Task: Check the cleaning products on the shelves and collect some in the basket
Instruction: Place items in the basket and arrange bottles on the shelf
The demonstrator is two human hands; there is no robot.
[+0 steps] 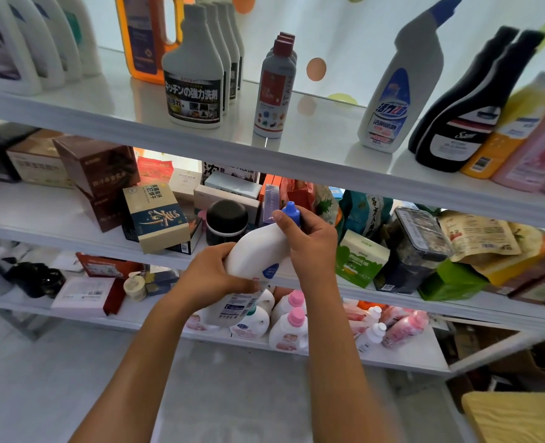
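Our right hand (309, 241) curls round the neck below the blue cap and our left hand (210, 276) grips the body of the white plastic angled-neck cleaner bottle (252, 263), held tilted before the middle shelf's front edge (82, 241); we judge we are checking it, and next comes lowering it into a basket we cannot identify here.

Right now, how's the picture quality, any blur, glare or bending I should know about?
Head view: wide-angle bending curves the top shelf; the edges smear, so the white jugs at far left look soft; the white bottle held in both hands is fairly sharp; the glossy top shelf reflects its bottles; the lower shelves are dimmer.
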